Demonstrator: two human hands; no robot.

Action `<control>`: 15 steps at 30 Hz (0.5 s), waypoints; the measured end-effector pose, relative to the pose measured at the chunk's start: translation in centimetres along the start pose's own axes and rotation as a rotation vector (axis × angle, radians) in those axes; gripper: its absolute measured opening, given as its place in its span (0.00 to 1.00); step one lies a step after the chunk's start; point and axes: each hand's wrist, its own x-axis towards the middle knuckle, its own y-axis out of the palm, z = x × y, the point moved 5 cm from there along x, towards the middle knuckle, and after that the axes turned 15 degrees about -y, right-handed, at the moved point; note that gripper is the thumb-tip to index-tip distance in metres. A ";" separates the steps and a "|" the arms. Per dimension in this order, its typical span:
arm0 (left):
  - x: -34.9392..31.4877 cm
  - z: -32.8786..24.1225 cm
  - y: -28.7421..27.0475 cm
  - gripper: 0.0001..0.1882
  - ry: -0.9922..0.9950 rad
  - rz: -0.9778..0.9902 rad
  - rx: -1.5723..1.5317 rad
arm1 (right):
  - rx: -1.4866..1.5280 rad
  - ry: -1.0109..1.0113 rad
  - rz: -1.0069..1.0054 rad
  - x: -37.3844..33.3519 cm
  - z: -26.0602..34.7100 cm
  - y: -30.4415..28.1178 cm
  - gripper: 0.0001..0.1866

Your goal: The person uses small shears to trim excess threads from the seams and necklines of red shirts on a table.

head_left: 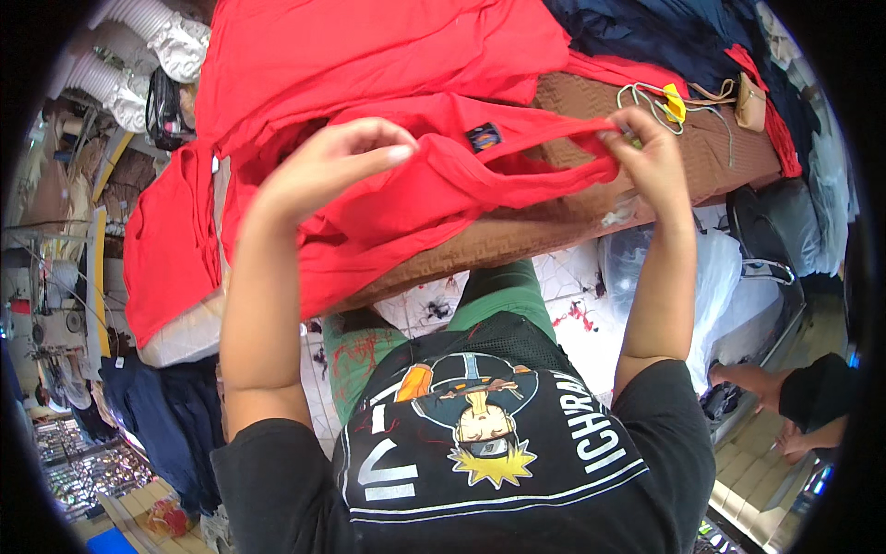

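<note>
A red T-shirt [397, 208] lies spread over the brown-covered surface, with a dark label [483, 138] inside its neck. Pinched between the thumb and fingers of my right hand [646, 152] is the end of its neck opening, drawn out to the right. A small yellowish bit shows at those fingertips; what it is I cannot make out. My left hand [337, 166] hovers over the shirt's left part, thumb stretched out and fingers apart from it, holding nothing visible.
More red cloth [378, 55] covers the far side, and dark blue cloth [646, 32] is heaped beyond it. A yellow object on a cord [676, 108] and a tan pouch [749, 102] lie at right. Clear plastic bags [678, 286] stand below. Another person's legs [784, 406] show at lower right.
</note>
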 end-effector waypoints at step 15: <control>-18.4 -11.9 8.6 0.11 0.781 0.710 0.508 | -0.025 -0.069 -0.384 0.7 -0.5 -1.4 0.08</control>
